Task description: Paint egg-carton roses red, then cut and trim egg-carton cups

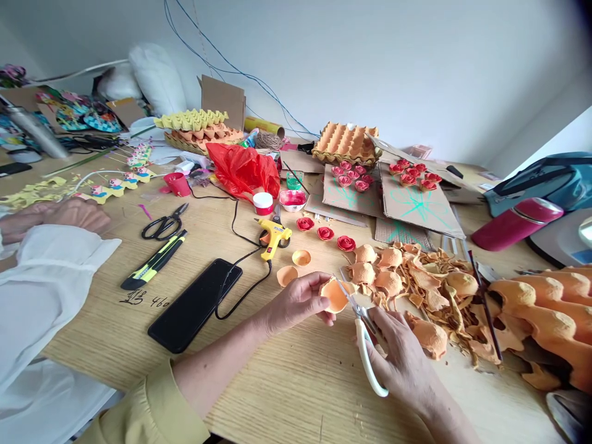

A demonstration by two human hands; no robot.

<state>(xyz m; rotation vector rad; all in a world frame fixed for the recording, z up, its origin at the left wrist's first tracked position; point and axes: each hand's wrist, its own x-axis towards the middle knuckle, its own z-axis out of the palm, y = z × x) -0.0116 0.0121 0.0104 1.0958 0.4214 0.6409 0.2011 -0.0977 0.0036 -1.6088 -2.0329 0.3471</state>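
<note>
The egg carton cup (335, 295) is up off the table (287, 382), pinched in the left hand (298, 300), and it sits just in front of the heap of cut orange pieces (430, 290). The left grip is closed on the cup's edge, with the open side turned toward the blades, likely so the rim is easy to snip. The right hand (402, 357) holds white-handled scissors (363, 333); its grip is wrapped tight around the handles, and the blades stand a little apart with their tips at the cup's rim. Two small cut cups (295, 266) lie just beside the yellow glue gun (274, 237), and three red paper roses (325, 232) sit in a row behind them, maybe set aside as finished. A black phone (195, 304) lies flat nearby, with the glue gun's cord curling past it. Another person's hand (58, 217) and white sleeve (46, 290) rest at the left. The right hand's fingers hide part of the scissor handles. The big egg tray (550, 314) is cut off at the right edge, and the far things are too small to make out.
</note>
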